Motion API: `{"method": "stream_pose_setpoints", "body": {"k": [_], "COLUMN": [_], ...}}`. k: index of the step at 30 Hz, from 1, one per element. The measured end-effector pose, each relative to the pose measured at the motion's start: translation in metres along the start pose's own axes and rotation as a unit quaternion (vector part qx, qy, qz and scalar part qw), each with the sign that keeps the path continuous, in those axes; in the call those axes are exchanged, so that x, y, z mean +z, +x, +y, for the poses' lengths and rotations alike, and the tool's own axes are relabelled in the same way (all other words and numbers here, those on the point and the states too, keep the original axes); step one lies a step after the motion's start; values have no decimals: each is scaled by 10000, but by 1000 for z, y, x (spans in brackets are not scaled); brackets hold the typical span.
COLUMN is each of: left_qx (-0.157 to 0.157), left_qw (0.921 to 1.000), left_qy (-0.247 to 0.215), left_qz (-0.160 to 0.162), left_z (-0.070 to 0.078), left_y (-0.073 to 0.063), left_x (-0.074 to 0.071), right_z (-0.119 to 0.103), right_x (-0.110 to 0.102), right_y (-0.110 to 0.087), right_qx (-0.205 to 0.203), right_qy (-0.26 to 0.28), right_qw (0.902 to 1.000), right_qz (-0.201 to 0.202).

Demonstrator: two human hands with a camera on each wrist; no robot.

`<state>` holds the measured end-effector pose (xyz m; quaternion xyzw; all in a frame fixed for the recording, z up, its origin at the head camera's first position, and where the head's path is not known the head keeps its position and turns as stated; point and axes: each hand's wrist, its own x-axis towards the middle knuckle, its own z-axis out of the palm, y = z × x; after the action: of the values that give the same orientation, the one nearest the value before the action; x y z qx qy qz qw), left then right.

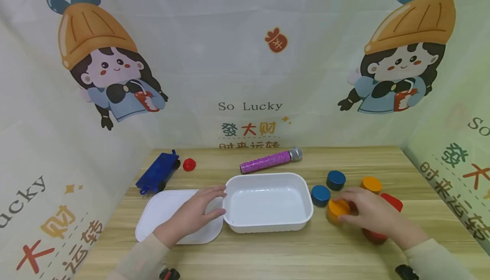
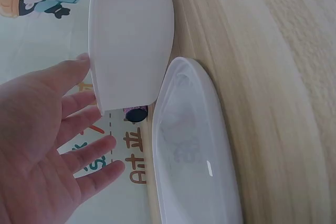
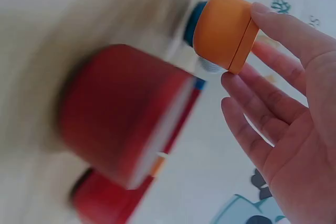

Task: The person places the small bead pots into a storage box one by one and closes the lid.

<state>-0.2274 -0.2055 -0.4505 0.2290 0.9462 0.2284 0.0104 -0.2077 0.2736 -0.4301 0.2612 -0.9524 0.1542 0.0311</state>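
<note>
at right hand (image 1: 369, 212), smooth orange cylinder (image 3: 223, 32)

On the wooden counter (image 1: 275, 254), a blue toy cart (image 1: 157, 172) sits just beside a small red piece (image 1: 189, 164); a glittery purple microphone (image 1: 266, 162) lies near the back edge. Behind hangs a cloth (image 1: 214, 58) printed with cartoon figures (image 1: 97, 37).

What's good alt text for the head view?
A person's right hand pinches an orange round block near two blue blocks; their left hand is at the left end of a white tub. Red blocks, a white lid, a blue toy vehicle and a purple microphone also lie on the wooden table.
</note>
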Motion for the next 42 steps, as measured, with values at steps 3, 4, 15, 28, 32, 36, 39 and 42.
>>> {"method": "stream_pose_setpoints", "body": {"k": [3,4,15,28,32,36,39,42], "left_qx": [-45,-59,-108,-99,-53,-105,-160,-155], "left_qw": [10000,10000,9999,9999,9999,9999,9997,9997], "left_qy": [-11,-10,-132,-130,-119,-98,-102,-124], "left_qz": [-20,-20,-23,-2,-24,-80,-123,-137], "left_z": [1,1,3,6,6,5,5,5], "left_y": [-1,-1,-2,-1,0,1,2,3], "left_x": [-1,-1,0,-3,-4,-5,-6,-6], "right_z": [-8,-10,-53,-91,-102,-114,-123,-131], "right_x": [-9,-12,-19,27,38,47,54,60], "right_y": [5,8,53,120,136,152,162,171], "right_qx": [70,97,-206,-620,-678,-579,-537,-504], "right_qy": [66,75,82,483,551,867,1049,1083], "right_qw": [9999,9998,9989,9969,9961,9939,9919,9913], "right_qz": [119,155,419,93,-111,-368,-484,-553]}}
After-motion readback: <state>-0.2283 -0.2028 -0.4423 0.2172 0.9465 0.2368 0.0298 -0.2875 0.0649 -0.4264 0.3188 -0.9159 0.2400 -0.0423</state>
